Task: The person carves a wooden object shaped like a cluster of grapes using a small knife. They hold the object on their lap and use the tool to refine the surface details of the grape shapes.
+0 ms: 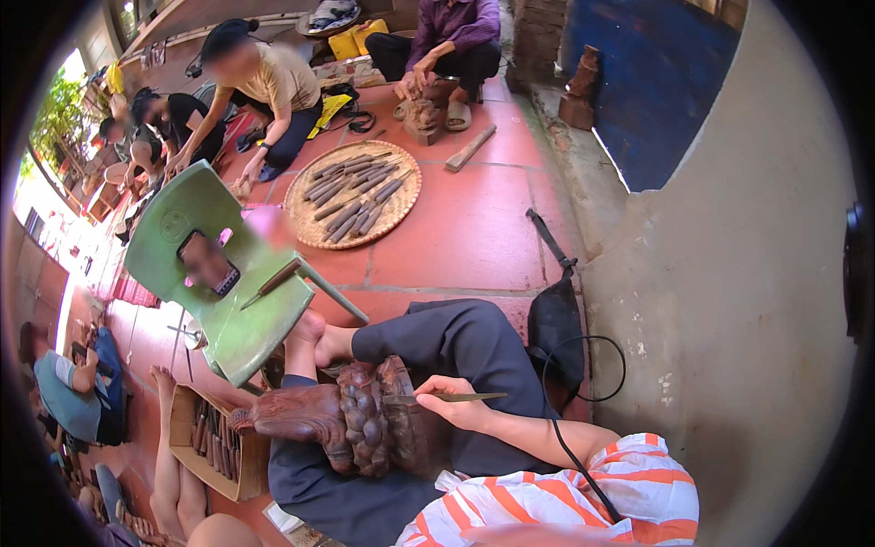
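Across my lap lies a dark reddish-brown wood carving [301,417], with rounded, clustered shapes around its middle and a broad base toward my right side. My right hand [454,401] is closed, pinching a slim, flat carving tool [478,397]. One end of that tool reaches left onto the carving near its base; the other sticks out past my fingers. Whether it is a chisel or a file, I cannot tell. My left hand is out of sight.
Left stands a green plastic chair [264,319] bearing a phone [208,264] and a wood-handled tool [273,281]. Ahead is a woven tray [301,223] of tools; a mallet [471,149] lies beyond. A cardboard box [187,415] holds tools. A black bag [556,328] sits right. Other people work nearby.
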`<state>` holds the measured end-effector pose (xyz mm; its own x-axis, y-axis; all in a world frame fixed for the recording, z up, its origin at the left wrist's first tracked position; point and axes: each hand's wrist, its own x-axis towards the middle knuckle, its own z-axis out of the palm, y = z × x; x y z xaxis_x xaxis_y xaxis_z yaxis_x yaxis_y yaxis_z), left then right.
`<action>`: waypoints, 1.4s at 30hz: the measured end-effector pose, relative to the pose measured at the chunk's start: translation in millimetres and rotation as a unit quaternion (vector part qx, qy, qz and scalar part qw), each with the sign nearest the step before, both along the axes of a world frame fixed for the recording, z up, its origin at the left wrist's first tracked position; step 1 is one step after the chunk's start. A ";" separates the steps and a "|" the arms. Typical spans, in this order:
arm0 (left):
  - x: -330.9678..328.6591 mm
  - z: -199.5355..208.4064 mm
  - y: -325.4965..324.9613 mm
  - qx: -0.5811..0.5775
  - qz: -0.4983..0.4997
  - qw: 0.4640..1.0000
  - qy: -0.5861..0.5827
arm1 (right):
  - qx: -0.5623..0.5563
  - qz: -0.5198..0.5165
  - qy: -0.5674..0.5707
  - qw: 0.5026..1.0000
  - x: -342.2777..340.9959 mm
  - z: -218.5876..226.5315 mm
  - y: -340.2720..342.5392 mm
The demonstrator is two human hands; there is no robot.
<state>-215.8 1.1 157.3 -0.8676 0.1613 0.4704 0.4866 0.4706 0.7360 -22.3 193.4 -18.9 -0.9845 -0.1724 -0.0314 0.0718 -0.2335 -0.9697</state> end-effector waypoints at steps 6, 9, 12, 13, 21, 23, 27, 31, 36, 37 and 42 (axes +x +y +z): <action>-1.9 -11.1 -12.5 -0.035 0.027 0.999 -0.004 | -0.011 0.008 0.000 1.000 -3.2 -5.3 -10.5; -7.7 -17.6 3.9 -0.034 0.011 0.999 -0.005 | 0.015 -0.010 -0.001 1.000 0.2 -7.0 1.3; -7.4 -21.2 3.6 -0.041 0.017 0.999 -0.003 | 0.002 -0.015 -0.004 1.000 0.4 -5.5 1.4; -8.3 -22.2 4.4 -0.043 0.017 0.999 -0.001 | 0.010 -0.014 0.000 1.000 -0.2 -5.3 1.5; 1.0 -22.2 -17.3 -0.059 0.054 0.997 0.012 | 0.016 0.008 0.019 1.000 -3.6 -8.8 -10.4; -1.4 -23.5 -5.0 -0.056 0.044 0.997 0.021 | 0.025 -0.010 0.017 0.999 -0.9 -2.2 -1.4; 8.2 -26.5 7.5 -0.033 0.042 0.997 0.048 | 0.013 -0.027 0.012 1.000 1.4 -6.1 9.5; 66.1 -2.7 -3.1 0.013 0.075 0.982 0.173 | 0.000 -0.028 0.018 0.999 -1.1 0.8 0.1; 193.5 -16.0 -0.8 0.065 0.004 0.927 0.369 | -0.007 -0.036 0.019 0.999 1.1 -5.0 9.9; 202.8 -22.7 -0.6 0.026 -0.032 0.944 0.327 | -0.001 -0.031 0.019 0.999 0.3 -5.4 7.9; 206.7 -117.8 -16.8 -0.149 0.028 0.988 0.009 | -0.018 -0.013 -0.006 1.000 -0.5 0.1 -0.9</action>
<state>-9.2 -15.7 39.5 -0.8711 0.2464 0.4248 0.4651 0.6918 0.5524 -22.8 192.5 -18.8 -0.9882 -0.1486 -0.0370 0.0766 -0.2708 -0.9596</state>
